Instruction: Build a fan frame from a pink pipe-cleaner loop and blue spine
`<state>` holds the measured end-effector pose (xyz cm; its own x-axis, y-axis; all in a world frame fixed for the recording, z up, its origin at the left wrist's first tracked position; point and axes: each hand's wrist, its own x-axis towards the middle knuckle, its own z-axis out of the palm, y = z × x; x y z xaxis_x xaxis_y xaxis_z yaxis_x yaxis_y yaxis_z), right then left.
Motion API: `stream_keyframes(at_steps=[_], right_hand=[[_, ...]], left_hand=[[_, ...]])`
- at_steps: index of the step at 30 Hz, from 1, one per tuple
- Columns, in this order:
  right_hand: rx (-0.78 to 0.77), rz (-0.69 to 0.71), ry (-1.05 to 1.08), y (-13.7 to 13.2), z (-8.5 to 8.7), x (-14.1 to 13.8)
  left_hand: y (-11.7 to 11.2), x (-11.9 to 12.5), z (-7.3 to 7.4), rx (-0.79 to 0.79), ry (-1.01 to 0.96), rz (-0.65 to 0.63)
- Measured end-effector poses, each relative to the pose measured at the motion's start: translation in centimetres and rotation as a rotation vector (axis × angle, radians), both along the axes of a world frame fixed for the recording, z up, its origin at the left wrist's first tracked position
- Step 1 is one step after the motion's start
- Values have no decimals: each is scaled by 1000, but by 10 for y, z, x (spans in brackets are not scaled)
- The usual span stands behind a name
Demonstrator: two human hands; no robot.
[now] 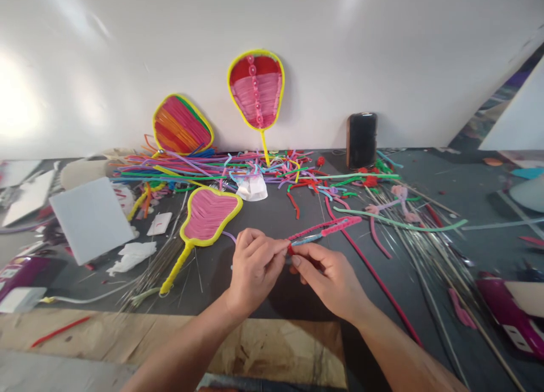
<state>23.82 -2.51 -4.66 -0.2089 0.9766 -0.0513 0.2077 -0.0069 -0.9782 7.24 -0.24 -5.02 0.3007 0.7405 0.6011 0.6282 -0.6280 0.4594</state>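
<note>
My left hand (257, 261) is closed, with thumb and fingertips pinching a small red fuzzy piece of pipe cleaner (290, 248). From the other side, the fingertips of my right hand (329, 276) pinch the same piece. Just beyond the fingertips are a slim pale-blue and silvery tool (306, 239) and a pink fuzzy wrapped strip (341, 225); whether my right hand also holds the tool, I cannot tell. Left of my hands lies a fan shape (212, 213) with pink filling, yellow rim and yellow twisted handle.
Two more yellow-rimmed fans, one pink and red (267, 92), one striped (182, 126), lean on the white wall. A phone (362, 141) stands at the back. Pipe cleaners (178, 164) and bare wires (408, 250) are strewn about. Purple glue-gun-like tools (505, 310) sit at both sides.
</note>
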Motion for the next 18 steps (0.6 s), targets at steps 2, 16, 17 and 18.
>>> stream_keyframes(at_steps=[2, 16, 17, 18], right_hand=[[-14, 9, 8, 0, 0, 1], [-122, 16, 168, -1, 1, 4], [-120, 31, 176, -1, 1, 4], [-107, 52, 196, -1, 1, 4]], left_hand=[[0, 0, -1, -6, 16, 12], [4, -5, -3, 56, 108, -2], [4, -5, -2, 62, 100, -1], [4, -6, -1, 66, 90, 1]])
